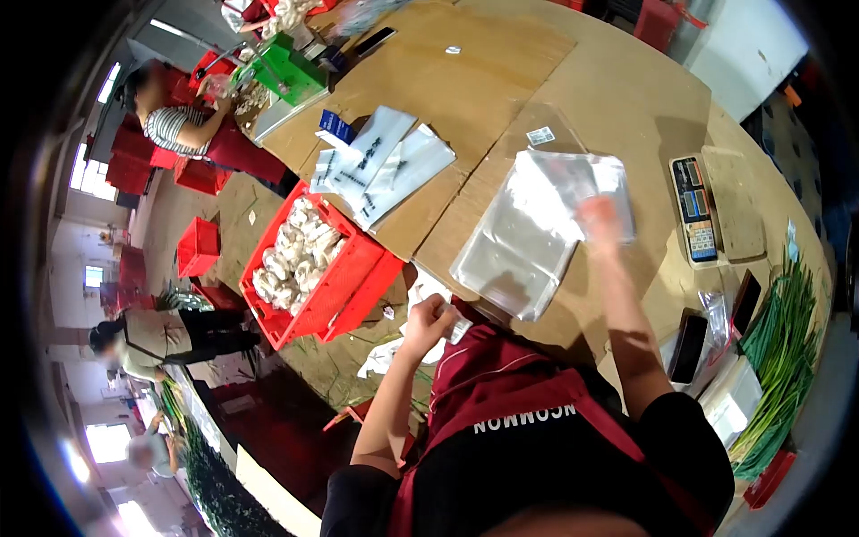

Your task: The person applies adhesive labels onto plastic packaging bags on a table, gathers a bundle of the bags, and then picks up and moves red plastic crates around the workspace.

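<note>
My left hand [428,320] is closed in front of my dark red apron, around a small whitish, see-through piece [459,328] that sticks out past the fingers. Its exact kind is not clear. On the cardboard-covered table lies a stack of clear plastic bags [514,242]. Over its upper right part is my right hand [599,219], smeared by motion, so its fingers cannot be made out. Just above the stack, a small printed label [540,135] lies on a clear sheet.
A red crate of white mushrooms [300,259] stands at the table's left edge, near printed plastic bags [380,166]. To the right are a digital scale [694,210], a phone [687,347] and long green stalks [787,331]. Other people work at the left.
</note>
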